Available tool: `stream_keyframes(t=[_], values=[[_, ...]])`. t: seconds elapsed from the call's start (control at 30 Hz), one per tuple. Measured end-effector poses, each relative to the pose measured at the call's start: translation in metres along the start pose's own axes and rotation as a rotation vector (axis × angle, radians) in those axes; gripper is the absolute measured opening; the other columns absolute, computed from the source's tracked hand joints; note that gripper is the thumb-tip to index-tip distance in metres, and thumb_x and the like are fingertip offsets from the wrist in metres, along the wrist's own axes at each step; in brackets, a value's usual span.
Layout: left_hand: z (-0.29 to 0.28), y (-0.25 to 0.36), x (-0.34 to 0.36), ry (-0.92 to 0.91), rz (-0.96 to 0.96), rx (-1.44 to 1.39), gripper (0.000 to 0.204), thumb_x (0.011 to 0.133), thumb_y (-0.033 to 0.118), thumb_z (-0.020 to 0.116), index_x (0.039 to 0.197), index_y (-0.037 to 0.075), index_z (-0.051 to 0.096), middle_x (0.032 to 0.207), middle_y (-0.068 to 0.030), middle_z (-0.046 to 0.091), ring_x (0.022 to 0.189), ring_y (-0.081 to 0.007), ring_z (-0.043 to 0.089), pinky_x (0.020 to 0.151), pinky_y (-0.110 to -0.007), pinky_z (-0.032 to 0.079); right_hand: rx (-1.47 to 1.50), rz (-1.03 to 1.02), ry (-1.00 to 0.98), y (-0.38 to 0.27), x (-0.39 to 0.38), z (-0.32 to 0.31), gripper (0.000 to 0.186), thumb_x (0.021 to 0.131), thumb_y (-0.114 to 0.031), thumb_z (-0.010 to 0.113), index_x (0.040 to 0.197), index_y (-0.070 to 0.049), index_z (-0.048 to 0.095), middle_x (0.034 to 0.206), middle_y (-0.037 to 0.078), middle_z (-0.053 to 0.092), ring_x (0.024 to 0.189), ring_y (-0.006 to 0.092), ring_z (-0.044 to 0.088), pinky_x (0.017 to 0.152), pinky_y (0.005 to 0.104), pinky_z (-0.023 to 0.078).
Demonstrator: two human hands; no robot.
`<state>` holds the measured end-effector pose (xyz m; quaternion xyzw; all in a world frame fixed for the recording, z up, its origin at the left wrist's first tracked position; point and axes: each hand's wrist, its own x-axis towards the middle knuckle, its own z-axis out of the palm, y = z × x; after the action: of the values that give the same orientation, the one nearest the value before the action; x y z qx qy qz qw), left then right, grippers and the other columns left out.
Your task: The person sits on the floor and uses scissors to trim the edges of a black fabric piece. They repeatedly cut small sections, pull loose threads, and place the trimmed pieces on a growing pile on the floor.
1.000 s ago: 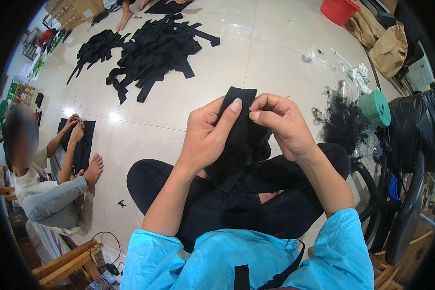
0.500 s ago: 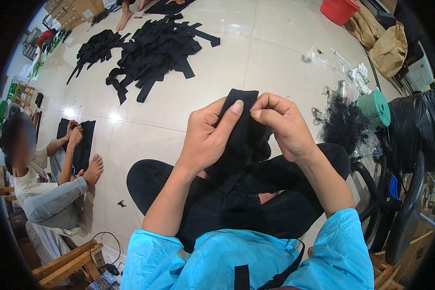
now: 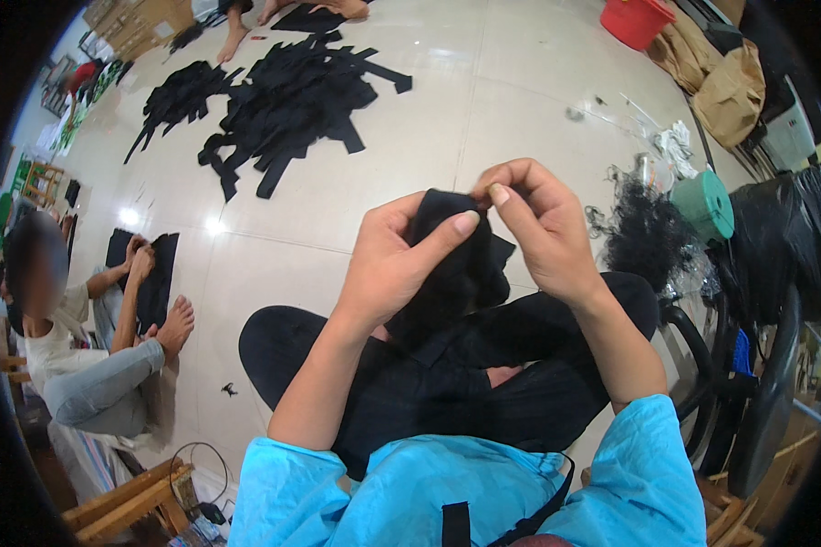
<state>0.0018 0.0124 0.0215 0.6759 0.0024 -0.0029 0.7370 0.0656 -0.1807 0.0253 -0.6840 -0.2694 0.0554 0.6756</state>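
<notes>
A folded piece of black cloth hangs over my crossed legs, held up in front of me. My left hand is closed on its left side, thumb lying across the front near the top. My right hand pinches the cloth's upper right edge between thumb and forefinger, other fingers curled. What exactly sits between those fingertips is too small to make out.
Two piles of black strips lie on the tiled floor ahead. A co-worker sits at left, holding dark cloth; another's feet and hand show at top. At right are a red bucket, black fibres, a green roll and a chair.
My right hand has risen to the cloth's top corner, which is now bent and lower under my left thumb. My left thumb has tilted rightward.
</notes>
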Motion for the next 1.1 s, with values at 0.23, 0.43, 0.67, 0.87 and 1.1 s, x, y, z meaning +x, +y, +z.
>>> stream_keyframes(t=[0.23,0.43,0.67,0.87,1.1], values=[[0.001,0.008,-0.009,0.081,-0.030,0.185,0.019,0.100,0.015,0.073,0.096,-0.004,0.073,0.083,-0.0005,0.070,0.077,-0.0079,0.061,0.071,-0.026,0.050,0.247,0.117,-0.075,0.013,0.010,0.003,0.015,0.111,-0.019,0.055,0.114,-0.004,0.057,0.096,0.001,0.060,0.090,0.0078,0.056,0.083,0.0269,0.048],[0.016,0.001,0.001,0.081,-0.013,0.147,0.024,0.100,0.015,0.074,0.086,-0.004,0.069,0.076,0.0020,0.065,0.070,-0.0061,0.054,0.066,-0.024,0.044,0.252,0.020,0.082,0.000,0.031,-0.069,0.014,0.111,-0.016,0.052,0.113,-0.002,0.053,0.093,-0.001,0.055,0.086,0.0079,0.054,0.082,0.0294,0.053],[0.008,-0.005,-0.001,0.070,0.026,0.147,0.025,0.101,0.015,0.074,0.084,-0.002,0.067,0.076,0.0010,0.066,0.068,-0.0072,0.054,0.067,-0.024,0.044,0.402,0.081,0.018,0.003,0.030,-0.042,0.011,0.113,-0.015,0.049,0.115,-0.004,0.050,0.095,0.002,0.055,0.085,0.0123,0.061,0.090,0.0368,0.061],[0.016,-0.002,-0.002,0.041,0.019,0.198,0.024,0.100,0.013,0.073,0.083,-0.002,0.066,0.075,0.0021,0.064,0.068,-0.0068,0.053,0.067,-0.024,0.042,0.794,0.216,-0.081,0.003,0.024,-0.042,0.011,0.113,-0.016,0.049,0.116,-0.006,0.050,0.096,0.005,0.059,0.085,0.0159,0.066,0.080,0.0353,0.058],[0.016,0.000,-0.002,0.034,0.062,0.256,0.023,0.099,0.012,0.074,0.084,-0.003,0.067,0.077,0.0023,0.065,0.070,-0.0055,0.054,0.067,-0.023,0.043,-0.292,-0.158,-0.200,-0.017,0.006,-0.021,0.011,0.105,-0.008,0.053,0.109,0.002,0.051,0.092,0.025,0.064,0.089,0.0451,0.064,0.079,0.0480,0.050]])
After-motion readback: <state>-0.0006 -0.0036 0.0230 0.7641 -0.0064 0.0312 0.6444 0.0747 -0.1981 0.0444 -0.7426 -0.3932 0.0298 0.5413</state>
